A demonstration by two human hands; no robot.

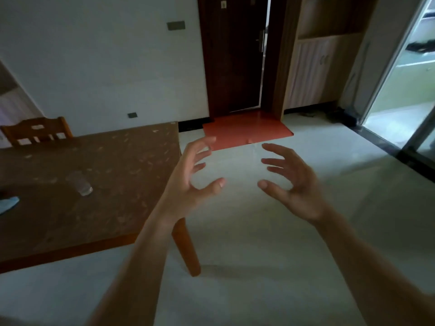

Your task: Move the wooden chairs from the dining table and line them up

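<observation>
One wooden chair (37, 130) shows only its slatted backrest behind the far left side of the brown dining table (131, 184); its seat and legs are hidden by the tabletop. My left hand (190, 182) is raised just off the table's right edge, fingers spread and curled, holding nothing. My right hand (292, 182) hangs opposite it over the pale floor, palm facing the left hand, fingers apart and empty. Neither hand touches the chair or the table.
A clear glass (80, 183) lies on its side on the tabletop, and a blue object (8, 204) pokes in at the left edge. Ahead are a dark door (235, 55), a red mat (247, 130), a wooden cabinet (315, 67) and a sliding glass door (404, 74) at right.
</observation>
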